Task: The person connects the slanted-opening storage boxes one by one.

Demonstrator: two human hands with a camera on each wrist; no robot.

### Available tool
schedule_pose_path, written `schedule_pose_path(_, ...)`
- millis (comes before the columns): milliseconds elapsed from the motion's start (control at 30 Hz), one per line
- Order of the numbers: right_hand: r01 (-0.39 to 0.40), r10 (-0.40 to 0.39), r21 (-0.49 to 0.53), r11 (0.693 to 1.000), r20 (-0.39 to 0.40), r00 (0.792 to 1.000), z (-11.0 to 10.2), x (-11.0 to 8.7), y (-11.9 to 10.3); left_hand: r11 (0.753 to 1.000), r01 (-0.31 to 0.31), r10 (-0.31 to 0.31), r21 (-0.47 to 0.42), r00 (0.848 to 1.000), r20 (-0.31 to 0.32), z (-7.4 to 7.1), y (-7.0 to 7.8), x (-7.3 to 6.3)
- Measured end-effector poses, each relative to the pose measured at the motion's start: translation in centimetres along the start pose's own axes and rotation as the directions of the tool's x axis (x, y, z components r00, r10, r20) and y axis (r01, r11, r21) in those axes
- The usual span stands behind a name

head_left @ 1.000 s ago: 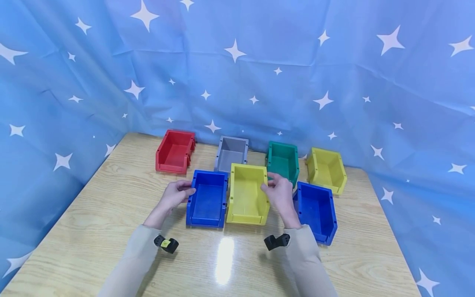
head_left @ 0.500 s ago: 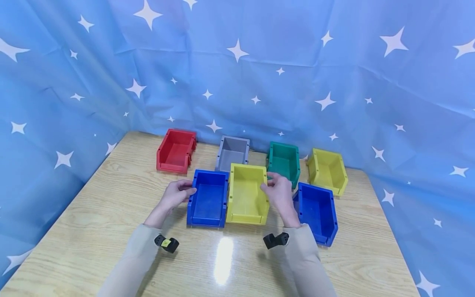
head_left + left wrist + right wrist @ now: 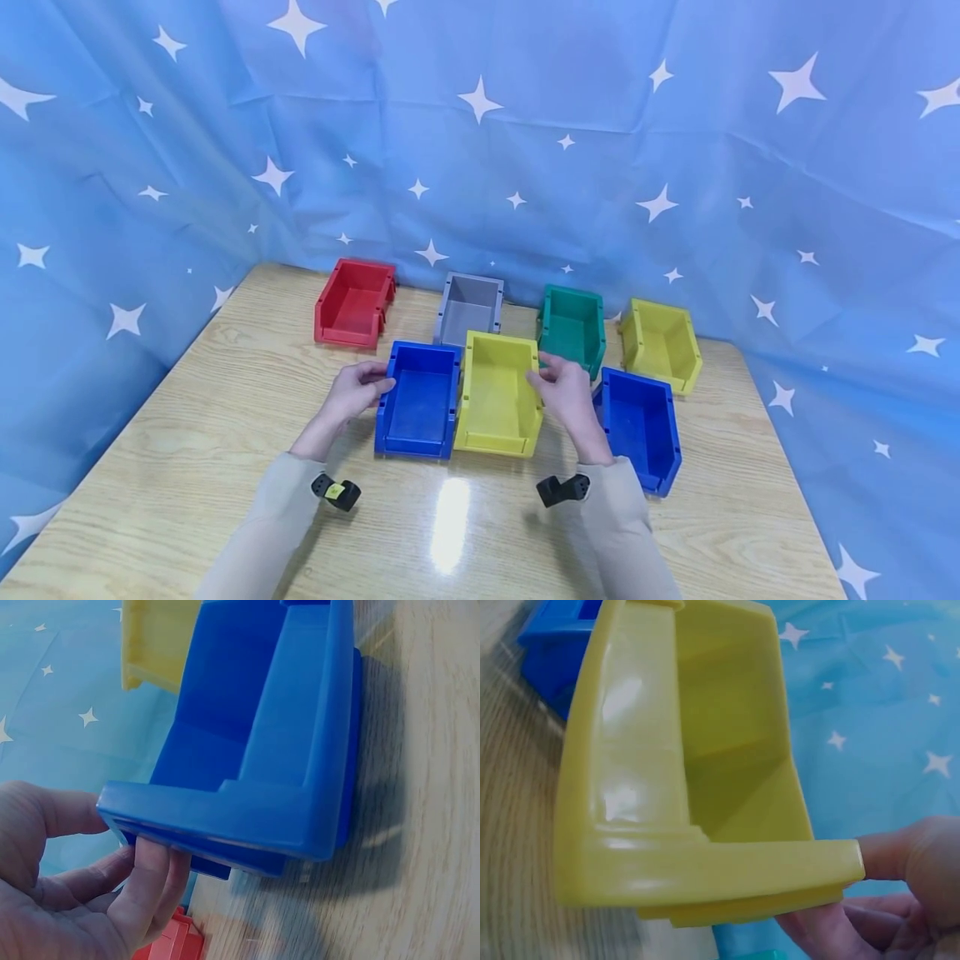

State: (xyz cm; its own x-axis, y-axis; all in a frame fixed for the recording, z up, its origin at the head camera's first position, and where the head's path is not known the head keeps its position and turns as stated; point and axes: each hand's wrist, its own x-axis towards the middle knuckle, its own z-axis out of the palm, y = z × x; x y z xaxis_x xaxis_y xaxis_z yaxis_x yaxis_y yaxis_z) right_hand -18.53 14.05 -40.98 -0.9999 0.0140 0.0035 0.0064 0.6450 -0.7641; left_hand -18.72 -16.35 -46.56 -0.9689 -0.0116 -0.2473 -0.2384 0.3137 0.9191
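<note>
In the head view, my left hand [image 3: 356,393] grips the left side wall of a blue storage bin [image 3: 417,404]. The left wrist view has the thumb at the upper rim of this blue bin [image 3: 247,817] and curled fingers below it. My right hand [image 3: 567,392] holds the right side wall of a yellow storage bin [image 3: 498,396]; the thumb is at the rim and the fingers go behind the wall, partly hidden. Side by side, the two bins stand with their low fronts towards me. The right wrist view shows the yellow bin [image 3: 727,787] close up.
Behind stand a red bin [image 3: 356,308], a grey bin [image 3: 468,321], a green bin [image 3: 572,329] and another yellow bin [image 3: 662,346]. A second blue bin [image 3: 640,425] is right of my right hand. A starry blue curtain [image 3: 480,167] backs the wooden table [image 3: 225,433].
The yellow bin in my right hand has shifted very slightly left and towards me. Both hands keep their grip, and the other bins stay in place.
</note>
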Motion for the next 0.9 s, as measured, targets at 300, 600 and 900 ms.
schedule_pose_path(300,0.022,-0.022,0.038,0.999,-0.015,1.000,0.2,-0.4,0.6,1.000,0.005,-0.004,0.014,1.000,-0.016,0.0,-0.1,0.0)
schedule_pose_path(600,0.379,-0.439,-0.324,0.867,-0.134,0.889,1.6,-2.0,-2.7,1.000,0.008,-0.008,0.021,1.000,-0.021,0.1,-0.2,0.0)
schedule_pose_path(900,0.535,-0.437,-0.401,0.744,0.313,0.843,5.0,-1.5,-5.5,1.000,0.012,-0.012,0.010,1.000,-0.003,0.0,-0.1,0.1)
